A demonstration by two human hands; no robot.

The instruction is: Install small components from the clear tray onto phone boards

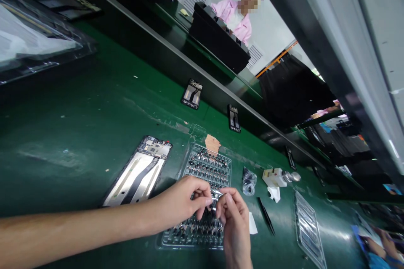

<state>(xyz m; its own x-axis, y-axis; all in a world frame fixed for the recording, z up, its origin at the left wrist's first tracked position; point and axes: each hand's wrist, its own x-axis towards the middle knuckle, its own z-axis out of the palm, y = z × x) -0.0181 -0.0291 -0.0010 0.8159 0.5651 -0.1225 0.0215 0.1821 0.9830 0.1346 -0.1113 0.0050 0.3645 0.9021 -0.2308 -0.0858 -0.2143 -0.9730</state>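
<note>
Head view: beside the long black phone frame (137, 172), your left hand (179, 201) and right hand (233, 222) pinch a small silver metal part (216, 195) above the clear plastic parts tray (229, 173); a slipped grip could drop it among the rows

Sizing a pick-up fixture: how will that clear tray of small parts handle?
The clear plastic tray looks thin, so probably flexes if lifted by one edge. The small parts sit in open pockets, so could spill if it tips.

Head view, tilted, close above hands (181, 204)
</note>
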